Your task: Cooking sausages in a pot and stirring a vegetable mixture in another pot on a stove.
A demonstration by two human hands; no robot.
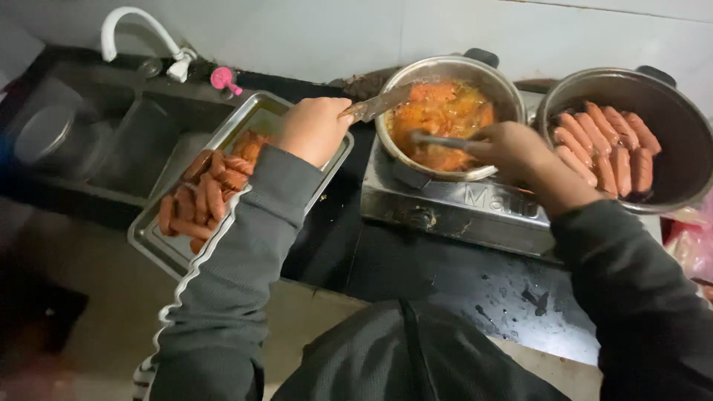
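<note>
At frame centre, left hand grips a knife and right hand a metal utensil over the frying pot, apparently turning sausages; lifting them out demands steady grips.

Tight over the stove: the left hand with its knife and the right hand crowd the pot mouth, the second pot just beside it. The tray fills the counter's left edge. Open dark counter along the front edge, and open room in the sink.
</note>
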